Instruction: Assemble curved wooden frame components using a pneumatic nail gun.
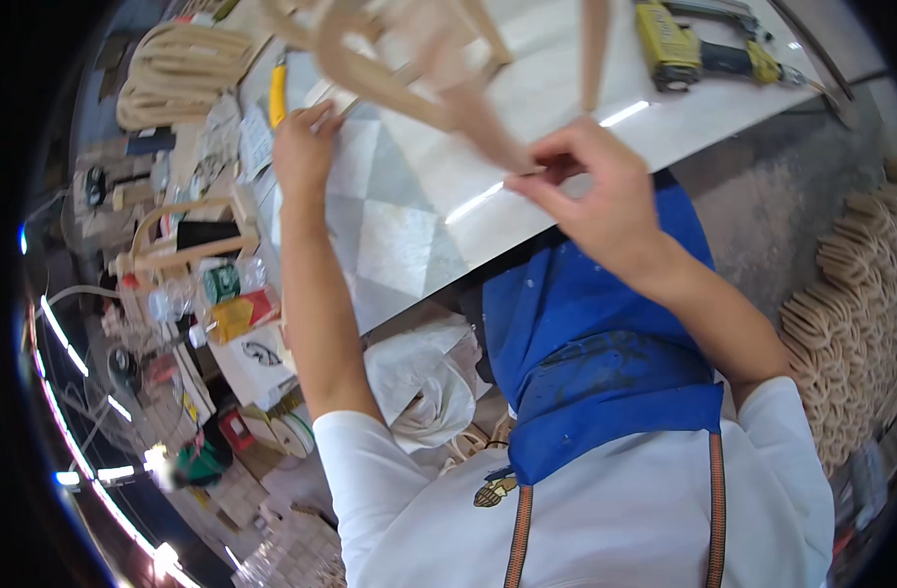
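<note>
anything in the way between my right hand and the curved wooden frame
Only a motion-blurred tan piece, lying between the curved wooden frame and your right hand; blur hides whether it's part of that frame.

Power tool [669, 49] on table [703, 120] at right, knife [278, 93] at left, frame [390, 95] between them

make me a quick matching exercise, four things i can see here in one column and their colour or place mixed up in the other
1 curved wooden frame
2 apron
3 power tool
4 bag

A white and crumpled, below the tabletop
B yellow-green and black, on the tabletop
C blue, worn by the person
D tan, blurred, at the top of the picture

Pairs: 1-D, 2-C, 3-B, 4-A
</note>
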Motion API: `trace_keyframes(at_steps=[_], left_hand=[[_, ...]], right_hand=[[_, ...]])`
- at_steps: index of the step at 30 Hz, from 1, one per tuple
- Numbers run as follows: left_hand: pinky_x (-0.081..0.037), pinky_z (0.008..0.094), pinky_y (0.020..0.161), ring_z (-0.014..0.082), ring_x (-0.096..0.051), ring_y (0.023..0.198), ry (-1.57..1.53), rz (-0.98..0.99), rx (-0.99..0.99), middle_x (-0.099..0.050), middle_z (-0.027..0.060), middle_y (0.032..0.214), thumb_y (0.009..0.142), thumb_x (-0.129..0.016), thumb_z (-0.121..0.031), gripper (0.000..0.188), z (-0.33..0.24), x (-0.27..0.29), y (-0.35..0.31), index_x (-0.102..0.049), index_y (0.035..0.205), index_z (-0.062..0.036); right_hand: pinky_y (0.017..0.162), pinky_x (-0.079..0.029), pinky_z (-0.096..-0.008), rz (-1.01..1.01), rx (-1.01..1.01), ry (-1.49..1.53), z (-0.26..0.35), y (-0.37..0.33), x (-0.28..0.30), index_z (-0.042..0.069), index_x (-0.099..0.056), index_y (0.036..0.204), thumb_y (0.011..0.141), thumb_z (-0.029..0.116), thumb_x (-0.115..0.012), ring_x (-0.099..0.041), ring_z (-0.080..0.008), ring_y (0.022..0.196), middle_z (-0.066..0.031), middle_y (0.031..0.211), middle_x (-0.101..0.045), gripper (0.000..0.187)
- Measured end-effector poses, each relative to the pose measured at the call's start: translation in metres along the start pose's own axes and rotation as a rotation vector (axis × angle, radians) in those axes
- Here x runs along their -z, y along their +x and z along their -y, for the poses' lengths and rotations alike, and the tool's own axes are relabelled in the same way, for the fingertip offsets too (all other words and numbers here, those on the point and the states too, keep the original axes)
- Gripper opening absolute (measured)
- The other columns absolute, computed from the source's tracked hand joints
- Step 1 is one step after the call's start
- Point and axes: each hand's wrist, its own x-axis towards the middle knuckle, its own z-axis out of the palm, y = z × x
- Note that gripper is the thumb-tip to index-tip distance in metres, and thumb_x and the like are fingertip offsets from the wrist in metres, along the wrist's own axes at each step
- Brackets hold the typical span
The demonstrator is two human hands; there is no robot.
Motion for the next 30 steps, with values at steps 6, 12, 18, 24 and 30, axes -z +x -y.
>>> trace_keyframes(at_steps=[6,12,18,24,30], left_hand=[[-0.051,0.0421,0.096,0.0328,-0.064,0.109,0.000,-0.140,-0.222,-0.074,0.0112,0.109,0.098,-0.065,-0.021,0.024,0.005,-0.003,-0.006,-0.077,0.114,-0.0089],[-0.050,0.0420,0.097,0.0350,-0.064,0.110,-0.018,-0.371,-0.178,-0.072,0.0154,0.114,0.102,-0.060,-0.013,0.021,-0.016,0.021,-0.064,-0.072,0.113,0.0012],[-0.051,0.0376,0.089,0.0281,-0.065,0.095,-0.667,-0.339,-0.047,-0.071,0.0151,0.103,0.096,-0.063,-0.001,0.013,-0.104,0.038,-0.208,-0.069,0.106,0.0055],[-0.052,0.0362,0.085,0.0283,-0.066,0.091,-0.905,-0.162,-0.087,-0.071,0.0142,0.098,0.092,-0.067,0.000,0.013,-0.183,0.023,-0.231,-0.071,0.104,0.0020],[-0.051,0.0373,0.090,0.0283,-0.066,0.096,-0.970,-0.054,-0.157,-0.072,0.0134,0.102,0.092,-0.072,-0.005,0.020,-0.203,0.015,-0.229,-0.072,0.111,0.0004]], right_hand=[[0.070,-0.057,-0.0328,-0.087,0.087,0.083,0.002,-0.021,-0.010,0.002,-0.067,0.108,0.084,0.008,-0.081,-0.070,-0.0220,0.078,-0.0111,0.096,-0.067,0.029],[0.070,-0.056,-0.0336,0.157,0.168,-0.035,-0.017,-0.071,0.032,0.001,-0.069,0.106,0.084,-0.003,-0.076,-0.069,-0.0238,0.079,-0.0114,0.097,-0.070,0.024],[0.067,-0.054,-0.0293,0.304,-0.043,0.085,0.004,-0.087,0.034,0.002,-0.070,0.116,0.087,0.003,-0.077,-0.067,-0.0194,0.081,-0.0097,0.102,-0.070,0.030],[0.059,-0.046,-0.0238,0.230,-0.260,0.295,0.007,-0.072,0.030,0.005,-0.069,0.123,0.093,0.011,-0.076,-0.065,-0.0097,0.080,-0.0051,0.106,-0.069,0.032],[0.057,-0.043,-0.0199,0.185,-0.338,0.379,-0.002,-0.070,0.045,0.003,-0.072,0.115,0.095,0.009,-0.074,-0.065,-0.0059,0.081,-0.0047,0.100,-0.070,0.021]])
